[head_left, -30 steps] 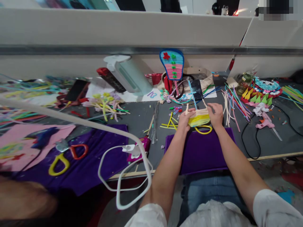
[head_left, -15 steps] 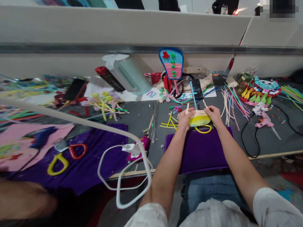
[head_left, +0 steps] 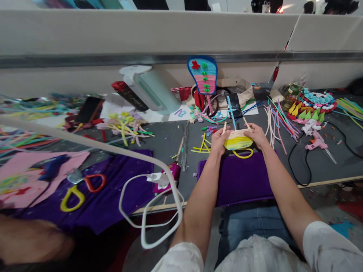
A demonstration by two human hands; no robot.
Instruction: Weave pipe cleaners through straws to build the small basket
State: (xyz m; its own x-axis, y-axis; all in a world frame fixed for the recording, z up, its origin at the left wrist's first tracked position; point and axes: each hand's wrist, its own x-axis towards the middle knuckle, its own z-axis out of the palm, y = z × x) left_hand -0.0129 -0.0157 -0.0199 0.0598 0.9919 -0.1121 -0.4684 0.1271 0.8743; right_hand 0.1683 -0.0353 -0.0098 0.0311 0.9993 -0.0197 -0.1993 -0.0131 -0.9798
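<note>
Both hands hold a small cream-and-yellow piece point(head_left: 238, 140) made of fuzzy pipe cleaners, one at each side. My left hand point(head_left: 219, 139) has its fingers closed on the left edge, and my right hand point(head_left: 256, 135) grips the right edge. Cream ends stick up beside the fingers of each hand. A light blue pipe cleaner stem point(head_left: 231, 111) rises behind the piece. Just below it, a yellow loop point(head_left: 244, 155) shows over a purple cloth pad point(head_left: 244, 177). Yellow strips point(head_left: 202, 145) lie left of my left hand.
A white cable point(head_left: 164, 166) hangs across the left foreground. Scissors point(head_left: 93, 182) lie on purple cloth at left, near another person's arm point(head_left: 31, 241). A pink glue gun point(head_left: 316, 142) with a black cord is at right; a pale green box-like object point(head_left: 154, 90) stands behind.
The view has shifted slightly. The held piece now tilts a little differently, showing a wider cream band along its top. Both hands keep their hold.
</note>
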